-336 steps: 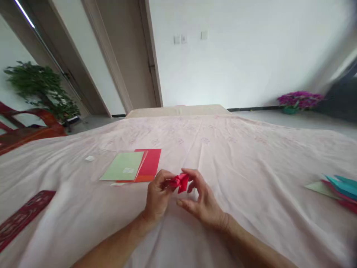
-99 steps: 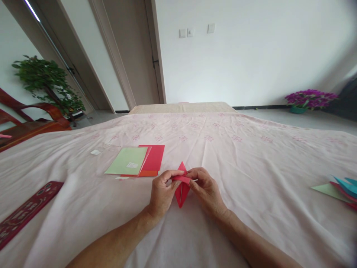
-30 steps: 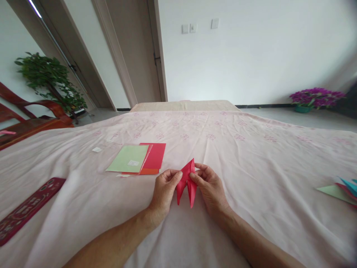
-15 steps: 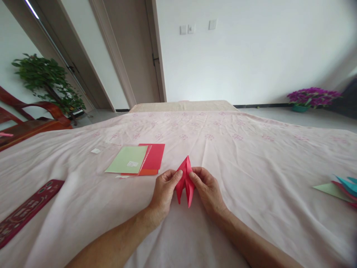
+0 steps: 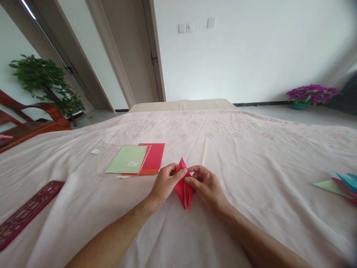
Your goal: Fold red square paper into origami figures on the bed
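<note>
Pinching a folded, glossy red paper piece (image 5: 180, 189) between thumb and fingers, the left hand (image 5: 164, 184) is closing on its left side; the right hand (image 5: 208, 186) is clamping its right side, thumb near the middle. The piece is sitting between both hands, above the pale pink flowered cloth (image 5: 245, 167), one point facing away, two narrow points facing the wearer.

Progress, by judgement: folding is looking well along, with creases and slim points already showing. The two lower points are remaining separate tips, and the layers are seeming unsettled; finished shape not readable.

Change from the frame just before: the lower points are now lying closer together, the gap narrowing to a slit. Thumbs are nearly meeting over the middle rather than gripping opposite edges.

Farther out, a dark red patterned panel (image 5: 29, 211) is lying at left. Beyond, a pale green square paper sheet (image 5: 126, 158) is overlapping a flat red paper sheet (image 5: 156, 154). At far right, pointed blue paper (image 5: 348, 182) is resting by pale green folded paper (image 5: 330, 186). Purple flowers (image 5: 312, 93) are standing near the wall.
</note>
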The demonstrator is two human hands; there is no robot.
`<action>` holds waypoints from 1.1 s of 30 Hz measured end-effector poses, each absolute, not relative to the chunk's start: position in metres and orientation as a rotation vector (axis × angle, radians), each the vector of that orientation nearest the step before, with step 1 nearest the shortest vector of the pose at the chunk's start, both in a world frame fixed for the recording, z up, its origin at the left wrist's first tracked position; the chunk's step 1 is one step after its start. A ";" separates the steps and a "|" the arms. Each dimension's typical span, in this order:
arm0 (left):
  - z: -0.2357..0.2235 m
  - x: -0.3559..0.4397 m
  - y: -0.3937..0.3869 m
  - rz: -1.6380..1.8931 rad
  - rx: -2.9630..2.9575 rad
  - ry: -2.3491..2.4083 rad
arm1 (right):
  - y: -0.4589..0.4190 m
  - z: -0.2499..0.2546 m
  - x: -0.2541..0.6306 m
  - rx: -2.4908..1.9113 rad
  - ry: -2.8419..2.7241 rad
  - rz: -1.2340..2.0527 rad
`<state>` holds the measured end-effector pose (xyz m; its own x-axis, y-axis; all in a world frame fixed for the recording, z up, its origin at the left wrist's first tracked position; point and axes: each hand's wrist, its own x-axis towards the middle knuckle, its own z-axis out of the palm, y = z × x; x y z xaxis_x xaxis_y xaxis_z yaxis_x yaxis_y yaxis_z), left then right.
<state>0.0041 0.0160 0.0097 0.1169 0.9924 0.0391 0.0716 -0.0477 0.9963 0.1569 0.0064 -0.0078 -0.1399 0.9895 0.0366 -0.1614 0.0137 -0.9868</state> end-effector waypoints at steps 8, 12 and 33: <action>0.001 0.007 0.010 1.265 1.337 1.172 | 0.003 -0.002 0.156 -1.061 -1.269 1.469; -0.003 0.008 0.011 1.289 1.284 1.171 | 0.003 -0.005 0.157 -1.081 -1.300 1.428; -0.005 -0.004 0.016 1.293 1.484 1.297 | 0.003 -0.004 0.156 -0.983 -1.260 1.581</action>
